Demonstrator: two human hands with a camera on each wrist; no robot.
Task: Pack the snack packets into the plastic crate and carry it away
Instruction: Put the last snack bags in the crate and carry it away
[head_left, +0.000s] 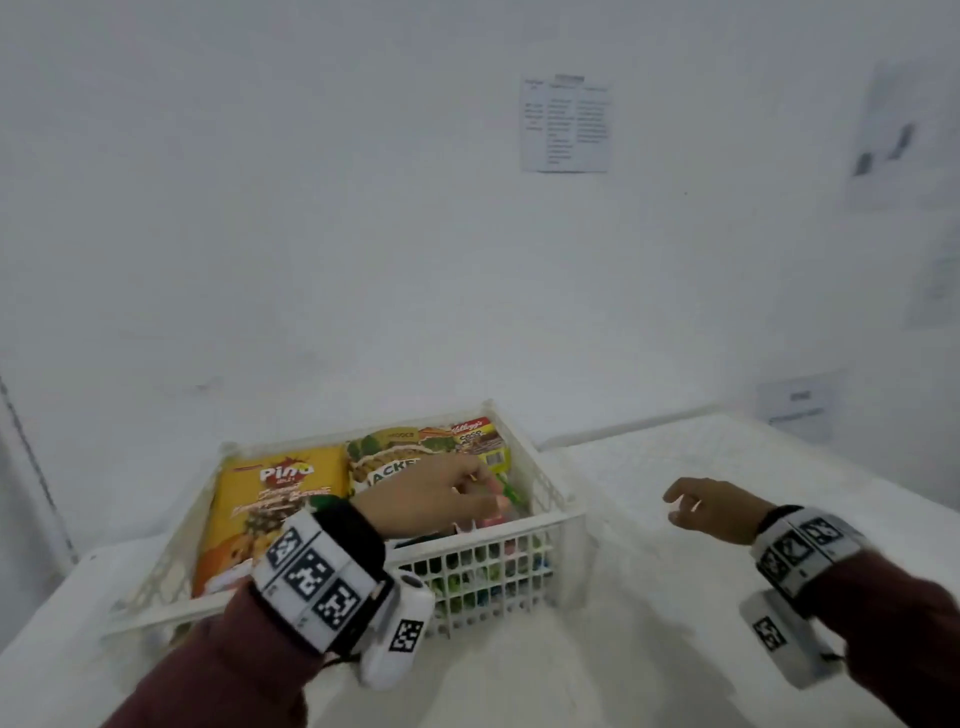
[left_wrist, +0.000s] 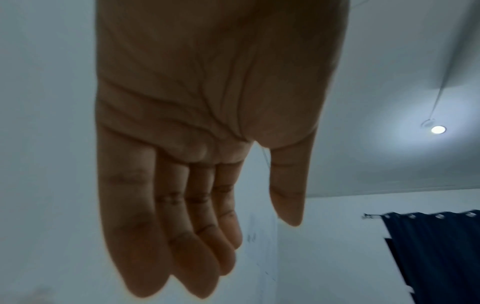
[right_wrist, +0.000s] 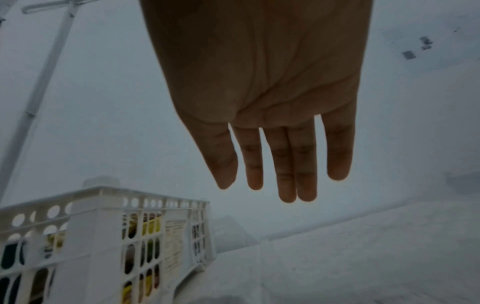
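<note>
A white plastic lattice crate (head_left: 483, 540) stands on the white table (head_left: 675, 639). It holds a yellow Pino packet (head_left: 270, 499), a Jacker packet (head_left: 387, 460), a Kellogg's Coco packet (head_left: 475, 434) and smaller colourful packets seen through the front wall. My left hand (head_left: 467, 493) hovers over the crate's right half, above the packets. In the left wrist view the left hand (left_wrist: 207, 216) has straight fingers and holds nothing. My right hand (head_left: 693, 504) floats over the table to the right of the crate, empty. In the right wrist view the right hand (right_wrist: 272, 164) is spread, with the crate (right_wrist: 103, 207) below and to its left.
A white wall with a printed sheet (head_left: 565, 124) rises directly behind the table. More papers (head_left: 893, 135) hang on the right wall. Bare tabletop stretches right of the crate. A dark blue curtain (left_wrist: 436, 257) shows in the left wrist view.
</note>
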